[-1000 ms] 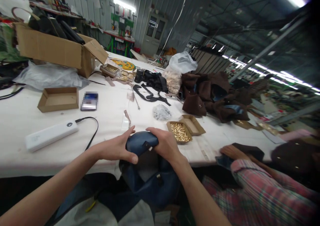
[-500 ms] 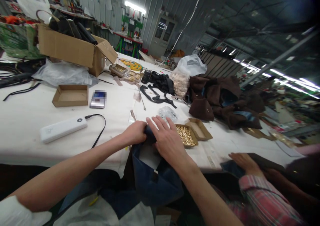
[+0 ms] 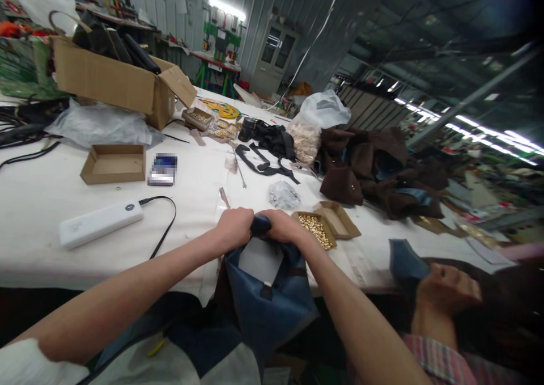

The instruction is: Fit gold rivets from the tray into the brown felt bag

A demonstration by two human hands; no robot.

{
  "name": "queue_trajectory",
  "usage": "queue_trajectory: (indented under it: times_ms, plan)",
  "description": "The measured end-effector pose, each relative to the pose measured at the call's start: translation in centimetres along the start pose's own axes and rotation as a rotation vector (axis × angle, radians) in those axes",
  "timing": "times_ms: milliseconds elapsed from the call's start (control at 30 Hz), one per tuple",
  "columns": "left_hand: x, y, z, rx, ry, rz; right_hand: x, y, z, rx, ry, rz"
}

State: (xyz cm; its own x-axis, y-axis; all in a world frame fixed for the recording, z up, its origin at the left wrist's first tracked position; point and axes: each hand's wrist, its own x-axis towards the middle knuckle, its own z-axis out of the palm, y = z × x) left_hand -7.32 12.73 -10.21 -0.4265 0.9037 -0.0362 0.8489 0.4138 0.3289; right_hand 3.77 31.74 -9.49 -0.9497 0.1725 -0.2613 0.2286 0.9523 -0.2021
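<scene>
A dark blue fabric bag (image 3: 267,305) hangs over the near edge of the white table (image 3: 46,195), with a pale card showing in its mouth. My left hand (image 3: 233,228) is closed in a fist on the bag's top rim. My right hand (image 3: 283,228) is closed on the same rim beside it, knuckles almost touching. Just right of my hands a small cardboard tray of brass studs (image 3: 314,229) sits next to an empty tray (image 3: 338,219).
A white power bank (image 3: 100,223) with a black cable lies left. Behind it are a flat cardboard tray (image 3: 114,163), a big open carton (image 3: 106,81), black straps (image 3: 266,147) and brown bags (image 3: 374,166). Another person's hand (image 3: 446,291) holds blue fabric at lower right.
My right hand went from lying flat on the bag to gripping its rim beside the left. The other person's hand lifted off the table with a blue piece.
</scene>
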Motion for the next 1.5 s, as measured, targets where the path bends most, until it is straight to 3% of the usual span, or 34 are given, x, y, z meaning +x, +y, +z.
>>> queue_trajectory:
  times_ms: [267,533,700,867,967,1067,1200,1267,1333,1500]
  plan:
    - [-0.9,1.3,0.5,-0.011,0.113,0.063,0.4,1.5,1.0,0.041,0.000,0.109]
    - [-2.5,2.6,0.6,-0.114,0.194,0.198,-0.4,1.6,1.6,0.080,0.029,-0.014]
    - [-3.8,2.4,0.1,-0.315,0.269,0.128,-1.1,0.8,2.0,0.094,0.060,-0.081]
    - [-4.1,0.6,-1.1,-0.636,0.300,0.042,-3.6,-0.9,2.2,0.073,0.164,-0.086]
    - [-4.1,-1.0,-1.4,-0.856,0.228,0.061,-6.4,-2.0,2.5,0.067,0.258,-0.098]
    - [-4.9,-2.0,-1.3,-1.040,0.052,0.114,-9.7,-2.8,3.1,0.118,0.467,-0.188]
    - [-7.4,-0.9,-0.9,-1.123,-0.236,0.289,-13.9,-3.5,4.5,0.102,0.801,-0.308]
    - [-8.8,0.4,-0.8,-1.138,-0.324,0.405,-15.5,-3.7,5.4,0.078,0.923,-0.314]
    - [-10.0,1.7,-0.9,-1.101,-0.332,0.449,-16.7,-3.8,6.4,0.070,1.004,-0.307]
    - [-11.9,4.5,-1.2,-0.747,-0.253,0.336,-18.3,-3.8,9.0,0.008,1.084,-0.298]
